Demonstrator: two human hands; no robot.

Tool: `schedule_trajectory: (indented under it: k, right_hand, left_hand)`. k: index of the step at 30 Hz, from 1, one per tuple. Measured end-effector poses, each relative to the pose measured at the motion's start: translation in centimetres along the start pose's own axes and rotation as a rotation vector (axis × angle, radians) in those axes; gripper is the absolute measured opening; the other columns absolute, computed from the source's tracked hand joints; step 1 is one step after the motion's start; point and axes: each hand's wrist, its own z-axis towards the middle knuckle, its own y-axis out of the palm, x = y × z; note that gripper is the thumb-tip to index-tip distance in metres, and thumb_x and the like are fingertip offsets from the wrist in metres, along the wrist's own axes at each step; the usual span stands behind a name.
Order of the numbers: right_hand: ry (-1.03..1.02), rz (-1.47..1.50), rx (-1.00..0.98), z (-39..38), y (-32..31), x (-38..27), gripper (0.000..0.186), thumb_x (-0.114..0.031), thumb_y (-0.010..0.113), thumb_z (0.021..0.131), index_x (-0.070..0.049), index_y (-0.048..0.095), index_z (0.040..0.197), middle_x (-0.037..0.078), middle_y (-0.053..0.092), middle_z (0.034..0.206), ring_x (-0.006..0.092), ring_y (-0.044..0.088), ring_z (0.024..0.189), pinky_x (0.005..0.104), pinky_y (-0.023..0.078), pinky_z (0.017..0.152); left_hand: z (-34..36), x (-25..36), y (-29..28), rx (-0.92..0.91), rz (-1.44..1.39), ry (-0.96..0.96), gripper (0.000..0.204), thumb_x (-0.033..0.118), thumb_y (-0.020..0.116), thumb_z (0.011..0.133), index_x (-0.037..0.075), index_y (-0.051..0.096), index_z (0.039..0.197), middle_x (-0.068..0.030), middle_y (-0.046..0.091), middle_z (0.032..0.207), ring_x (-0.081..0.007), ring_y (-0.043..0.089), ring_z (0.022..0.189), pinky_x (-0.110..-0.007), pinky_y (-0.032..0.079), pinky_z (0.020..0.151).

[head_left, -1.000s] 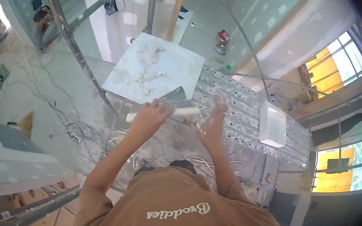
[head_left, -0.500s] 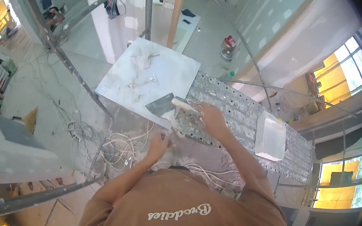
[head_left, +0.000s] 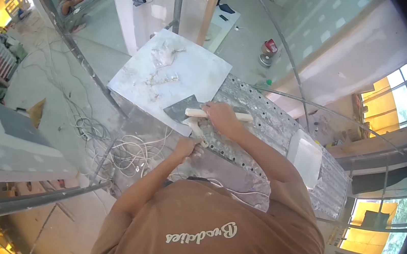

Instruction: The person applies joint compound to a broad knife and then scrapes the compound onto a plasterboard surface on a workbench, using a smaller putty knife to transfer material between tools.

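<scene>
My right hand (head_left: pixel 221 117) is closed round a long pale bar-shaped tool (head_left: pixel 244 117), whose ends stick out on both sides of the fingers. Just under it, a broad putty knife (head_left: pixel 179 110) with a dark, wide blade lies over the near edge of a white board (head_left: pixel 196 74). Its plaster-smeared handle points back toward me. Curled beside the end of that handle is my left hand (head_left: pixel 185 149); whether the fingers grip anything is hidden. Lumps of wet plaster (head_left: pixel 163 55) and smaller crumbs are on the board.
A perforated, plaster-stained metal plank (head_left: pixel 269 118) runs to the right, with a white block-like object (head_left: pixel 304 159) on it. Scaffold tubes (head_left: pixel 87 65) stand around me. Tangled cables (head_left: pixel 132 154) lie on the floor below left. Another person (head_left: pixel 69 5) crouches far left.
My left hand has come up and right to the putty knife's handle. The right hand has shifted left along the pale bar, which now lies flatter across the view. The view has shifted slightly.
</scene>
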Motion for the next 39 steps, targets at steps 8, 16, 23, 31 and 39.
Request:
schedule_trajectory:
  k: [8, 16, 23, 31, 39]
  right_hand:
    - [0.012, -0.064, -0.023, 1.3, -0.3, -0.2, 0.015, -0.008, 0.060, 0.086, -0.007, 0.068, 0.099, 0.010, 0.066, 0.091, 0.0300, 0.069, 0.082, 0.0428, 0.055, 0.072]
    - [0.046, -0.078, -0.074, 2.0, -1.4, -1.0, 0.013, -0.009, 0.060, 0.087, -0.007, 0.070, 0.095, 0.011, 0.067, 0.086, 0.0311, 0.069, 0.079, 0.0439, 0.055, 0.071]
    - [0.070, -0.057, -0.075, 2.6, -1.3, -0.8, 0.012, -0.009, 0.061, 0.087, -0.007, 0.069, 0.094, 0.013, 0.067, 0.087, 0.0320, 0.070, 0.081, 0.0445, 0.056, 0.071]
    - [0.105, -0.094, -0.150, 2.2, -2.3, -0.8, 0.014, -0.007, 0.060, 0.086, -0.007, 0.069, 0.096, 0.013, 0.069, 0.089, 0.0327, 0.070, 0.085, 0.0448, 0.056, 0.073]
    - [0.118, -0.032, -0.147, 1.6, -1.1, -0.7, 0.016, -0.006, 0.060, 0.085, -0.007, 0.069, 0.098, 0.013, 0.069, 0.091, 0.0318, 0.070, 0.086, 0.0442, 0.056, 0.073]
  left_hand:
    - [1.2, -0.8, -0.1, -0.057, -0.035, 0.026, 0.037, 0.029, 0.066, 0.098, -0.005, 0.071, 0.085, -0.0121, 0.067, 0.066, -0.0164, 0.059, 0.048, -0.029, 0.041, 0.041]
    - [2.1, -1.8, -0.6, -0.061, -0.050, 0.039, 0.038, 0.032, 0.069, 0.096, -0.002, 0.072, 0.080, -0.0082, 0.065, 0.061, -0.0148, 0.059, 0.047, -0.028, 0.041, 0.041]
    - [1.9, -1.8, -0.4, -0.056, -0.031, 0.031, 0.036, 0.030, 0.070, 0.096, -0.004, 0.071, 0.082, -0.0084, 0.064, 0.060, -0.0154, 0.058, 0.046, -0.028, 0.042, 0.042]
    - [1.4, -1.1, -0.3, -0.038, -0.033, 0.064, 0.040, 0.027, 0.068, 0.095, -0.007, 0.070, 0.073, -0.0133, 0.067, 0.064, -0.0180, 0.061, 0.049, -0.030, 0.046, 0.045]
    - [1.7, -1.9, -0.6, -0.049, -0.010, 0.067, 0.038, 0.031, 0.070, 0.096, -0.004, 0.072, 0.083, -0.0099, 0.067, 0.064, -0.0155, 0.060, 0.049, -0.028, 0.044, 0.044]
